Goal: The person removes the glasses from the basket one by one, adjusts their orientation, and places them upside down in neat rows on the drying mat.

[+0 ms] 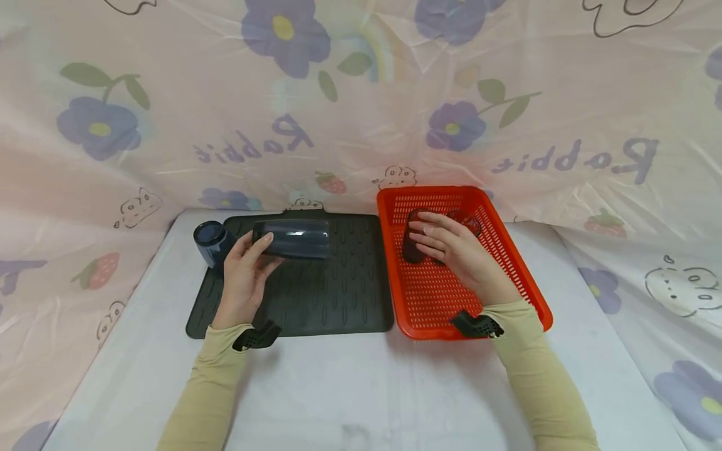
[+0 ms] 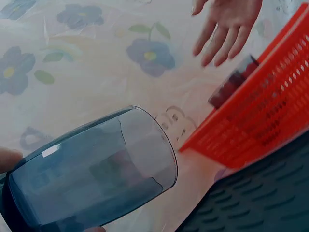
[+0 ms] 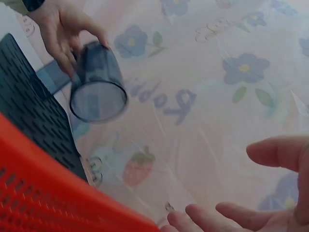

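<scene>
Left hand (image 1: 244,275) grips a dark cup (image 1: 293,238) sideways, lifted over the mat (image 1: 338,294), likely to set it beside the other cup (image 1: 210,241). Right hand (image 1: 457,250), fingers spread and holding nothing, hovers over the reddish cups (image 1: 414,244) lying in the basket (image 1: 434,300).

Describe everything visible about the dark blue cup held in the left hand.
The dark blue cup is a smooth, see-through tumbler, plastic by its look, with a rounded base and no handle. It is held on its side above the dark drying mat, lifted clear of it, its length running left to right in the head view. The left hand grips it at one end, thumb and fingers curled round the wall. It looks empty. A second dark blue cup lies at the mat's left edge.
</scene>
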The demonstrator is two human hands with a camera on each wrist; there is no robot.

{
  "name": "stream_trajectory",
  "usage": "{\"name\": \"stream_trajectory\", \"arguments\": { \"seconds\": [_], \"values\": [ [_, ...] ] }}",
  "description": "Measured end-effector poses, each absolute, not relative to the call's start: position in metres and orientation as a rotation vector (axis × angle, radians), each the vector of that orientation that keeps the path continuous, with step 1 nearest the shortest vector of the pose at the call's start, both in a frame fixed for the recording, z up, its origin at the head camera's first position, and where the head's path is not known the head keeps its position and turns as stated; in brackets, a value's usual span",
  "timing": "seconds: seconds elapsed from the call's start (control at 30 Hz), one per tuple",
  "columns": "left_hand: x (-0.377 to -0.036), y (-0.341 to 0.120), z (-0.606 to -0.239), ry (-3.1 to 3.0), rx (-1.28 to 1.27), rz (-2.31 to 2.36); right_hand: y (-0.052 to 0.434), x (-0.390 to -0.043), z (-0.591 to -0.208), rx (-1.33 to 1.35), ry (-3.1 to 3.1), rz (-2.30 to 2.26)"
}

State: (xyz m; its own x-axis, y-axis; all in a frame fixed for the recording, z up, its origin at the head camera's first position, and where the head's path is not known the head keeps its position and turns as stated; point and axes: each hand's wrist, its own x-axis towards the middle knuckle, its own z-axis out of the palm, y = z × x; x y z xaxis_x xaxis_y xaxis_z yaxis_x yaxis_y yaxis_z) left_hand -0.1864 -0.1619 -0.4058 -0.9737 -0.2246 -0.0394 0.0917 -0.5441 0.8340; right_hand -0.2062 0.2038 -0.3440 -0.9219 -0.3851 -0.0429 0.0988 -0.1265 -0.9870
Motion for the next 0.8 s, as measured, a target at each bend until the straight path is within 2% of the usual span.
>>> {"name": "stream_trajectory", "arguments": {
  "seconds": [0.8],
  "values": [
    [-0.183, -0.196, -0.409, -1.678, 0.266, -2.198, 0.269, -0.206, -0.356, -0.262, 1.821, -2.238]
  ]
}}
